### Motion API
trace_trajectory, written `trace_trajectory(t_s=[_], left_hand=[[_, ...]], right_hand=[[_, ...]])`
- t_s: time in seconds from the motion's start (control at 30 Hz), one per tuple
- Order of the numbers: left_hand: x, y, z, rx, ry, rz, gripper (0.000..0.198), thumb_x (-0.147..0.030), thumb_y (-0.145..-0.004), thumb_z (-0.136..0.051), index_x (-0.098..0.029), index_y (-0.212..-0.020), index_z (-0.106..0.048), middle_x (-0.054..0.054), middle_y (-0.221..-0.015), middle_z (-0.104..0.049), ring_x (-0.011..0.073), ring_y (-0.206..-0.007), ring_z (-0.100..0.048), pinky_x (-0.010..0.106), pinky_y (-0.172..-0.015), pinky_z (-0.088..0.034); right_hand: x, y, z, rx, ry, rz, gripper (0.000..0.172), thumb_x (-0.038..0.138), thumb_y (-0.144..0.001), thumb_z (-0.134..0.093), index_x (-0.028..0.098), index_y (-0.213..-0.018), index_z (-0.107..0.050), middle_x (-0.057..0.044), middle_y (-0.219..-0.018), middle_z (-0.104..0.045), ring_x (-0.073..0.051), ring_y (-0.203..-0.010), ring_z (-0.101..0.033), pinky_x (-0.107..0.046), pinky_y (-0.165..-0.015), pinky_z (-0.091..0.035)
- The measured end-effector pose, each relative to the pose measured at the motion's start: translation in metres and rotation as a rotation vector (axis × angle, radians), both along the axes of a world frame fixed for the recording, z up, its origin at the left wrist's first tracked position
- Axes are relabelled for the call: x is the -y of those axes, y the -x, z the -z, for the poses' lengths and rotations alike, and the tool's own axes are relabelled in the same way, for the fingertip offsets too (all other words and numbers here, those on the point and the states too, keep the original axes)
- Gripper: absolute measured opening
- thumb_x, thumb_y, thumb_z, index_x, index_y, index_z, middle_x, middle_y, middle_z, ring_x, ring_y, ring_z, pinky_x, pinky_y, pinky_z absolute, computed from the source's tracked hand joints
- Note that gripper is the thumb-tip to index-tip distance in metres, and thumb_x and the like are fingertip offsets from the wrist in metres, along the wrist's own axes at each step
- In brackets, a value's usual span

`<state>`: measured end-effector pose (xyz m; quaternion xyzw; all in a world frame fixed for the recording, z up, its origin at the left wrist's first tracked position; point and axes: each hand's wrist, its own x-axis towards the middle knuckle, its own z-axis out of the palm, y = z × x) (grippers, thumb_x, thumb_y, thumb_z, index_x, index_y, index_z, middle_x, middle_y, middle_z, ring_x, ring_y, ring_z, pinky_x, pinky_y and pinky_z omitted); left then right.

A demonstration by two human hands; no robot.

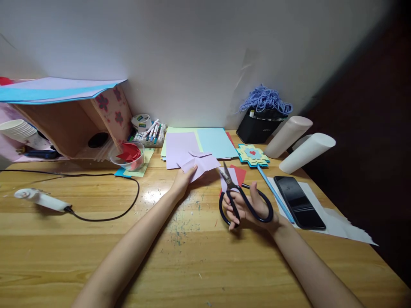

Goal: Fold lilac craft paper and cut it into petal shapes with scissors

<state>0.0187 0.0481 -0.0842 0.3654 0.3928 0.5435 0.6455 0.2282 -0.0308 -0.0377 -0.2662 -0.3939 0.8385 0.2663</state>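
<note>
My left hand (183, 182) pinches a folded and cut piece of lilac paper (202, 164), its flaps spreading out above the thumb. In my right hand (245, 207) is a pair of scissors (229, 182) with black looped handles. The blades are parted and point up toward the paper's right edge, a little apart from it. Under the scissors lie a small lilac sheet (226, 175) and a red sheet (239, 174). Behind the left hand rests a stack of coloured paper, with a lilac sheet (180, 145) and a light blue sheet (215, 141) on top.
A glue gun (41, 199) with a black cord lies left. Behind it are a cardboard box (58, 124), a bowl (114, 160) of red paper and several markers (154, 132). At right are a layered paper flower (253, 155), a phone (298, 201), a black holder (257, 128) and white rolls (306, 154).
</note>
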Motion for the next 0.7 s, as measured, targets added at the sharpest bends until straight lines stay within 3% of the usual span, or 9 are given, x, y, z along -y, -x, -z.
trace_trajectory(t_s=[0.2, 0.33, 0.7], left_hand=[[0.001, -0.002, -0.001, -0.038, -0.031, -0.006, 0.045, -0.037, -0.07, -0.067, -0.013, -0.108, -0.062, 0.013, -0.109, -0.065, 0.0266, -0.096, -0.061, 0.043, -0.091, -0.044], [0.002, -0.002, -0.002, -0.056, -0.076, -0.011, 0.044, -0.036, -0.071, -0.066, -0.014, -0.108, -0.061, 0.012, -0.115, -0.062, 0.0272, -0.105, -0.057, 0.042, -0.096, -0.04], [0.003, -0.003, -0.003, -0.05, -0.071, -0.051, 0.044, -0.037, -0.07, -0.066, -0.014, -0.107, -0.062, 0.012, -0.114, -0.062, 0.0277, -0.108, -0.056, 0.041, -0.096, -0.04]], right_hand=[[0.0, 0.009, 0.015, -0.03, 0.067, -0.077, 0.077, 0.084, -0.064, -0.015, 0.015, -0.079, -0.047, 0.002, -0.066, -0.045, -0.008, -0.043, -0.046, -0.035, -0.051, -0.054], [0.0, 0.012, 0.016, -0.015, 0.073, -0.058, 0.077, 0.083, -0.065, -0.015, 0.015, -0.078, -0.047, 0.002, -0.066, -0.044, -0.007, -0.042, -0.046, -0.034, -0.05, -0.055], [0.0, 0.013, 0.018, -0.058, 0.089, -0.084, 0.078, 0.082, -0.067, -0.01, 0.014, -0.078, -0.048, 0.002, -0.065, -0.045, -0.007, -0.041, -0.045, -0.032, -0.047, -0.054]])
